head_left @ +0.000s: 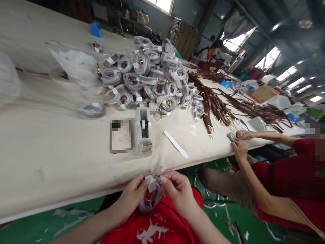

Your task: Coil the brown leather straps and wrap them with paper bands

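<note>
Close to my body, at the table's front edge, a coiled strap [150, 200] in clear plastic wrap hangs between my hands. A white label or piece of tape sits at its top, and a gold clasp shows inside the ring. My left hand [135, 189] grips the coil's upper left side with thumb and fingers. On the other side, my right hand [176, 188] pinches the wrap near the top right. Just beyond stands a grey tape dispenser [144, 134]. A white paper strip [175, 144] lies to its right.
A large heap of wrapped coils [149, 74] covers the table's middle. Brown straps [213, 98] with gold clasps lie to the right. One wrapped coil [92, 109] rests apart on the left, near a plastic bag [76, 64]. A co-worker's hands [241, 144] work at the right.
</note>
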`<action>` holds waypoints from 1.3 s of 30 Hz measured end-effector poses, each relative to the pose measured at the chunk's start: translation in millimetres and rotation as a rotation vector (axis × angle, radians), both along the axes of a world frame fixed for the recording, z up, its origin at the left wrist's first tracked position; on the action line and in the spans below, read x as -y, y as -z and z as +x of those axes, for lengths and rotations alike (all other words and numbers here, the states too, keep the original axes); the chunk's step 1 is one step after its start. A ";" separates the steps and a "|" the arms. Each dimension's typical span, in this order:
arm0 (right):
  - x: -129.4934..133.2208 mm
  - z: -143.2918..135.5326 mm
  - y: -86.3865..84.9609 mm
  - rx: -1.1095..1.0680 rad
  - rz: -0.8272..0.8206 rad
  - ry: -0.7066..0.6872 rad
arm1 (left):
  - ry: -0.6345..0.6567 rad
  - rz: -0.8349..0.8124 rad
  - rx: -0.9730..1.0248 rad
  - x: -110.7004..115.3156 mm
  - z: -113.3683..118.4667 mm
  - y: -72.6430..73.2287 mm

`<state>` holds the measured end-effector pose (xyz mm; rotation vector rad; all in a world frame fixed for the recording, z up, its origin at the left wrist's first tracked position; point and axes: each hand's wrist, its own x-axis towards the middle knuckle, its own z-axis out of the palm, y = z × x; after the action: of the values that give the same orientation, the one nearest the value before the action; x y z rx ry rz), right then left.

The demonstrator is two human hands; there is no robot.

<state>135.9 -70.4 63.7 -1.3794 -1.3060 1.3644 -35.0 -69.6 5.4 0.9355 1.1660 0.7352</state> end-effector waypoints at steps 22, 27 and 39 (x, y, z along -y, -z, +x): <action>21.8 10.0 48.5 -0.197 -0.409 0.084 | 0.059 0.309 -0.259 -2.2 23.3 -9.7; 24.2 15.2 51.9 -0.318 -0.519 -0.009 | 0.087 0.256 -0.244 -9.4 24.4 -10.1; 31.0 30.7 43.2 -0.359 -0.729 -0.195 | 0.103 0.268 -0.255 -11.6 24.6 -11.1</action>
<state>166.6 -101.4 20.5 -1.3738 -0.7340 2.2440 -10.4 -58.0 16.5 1.3350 1.2488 0.7134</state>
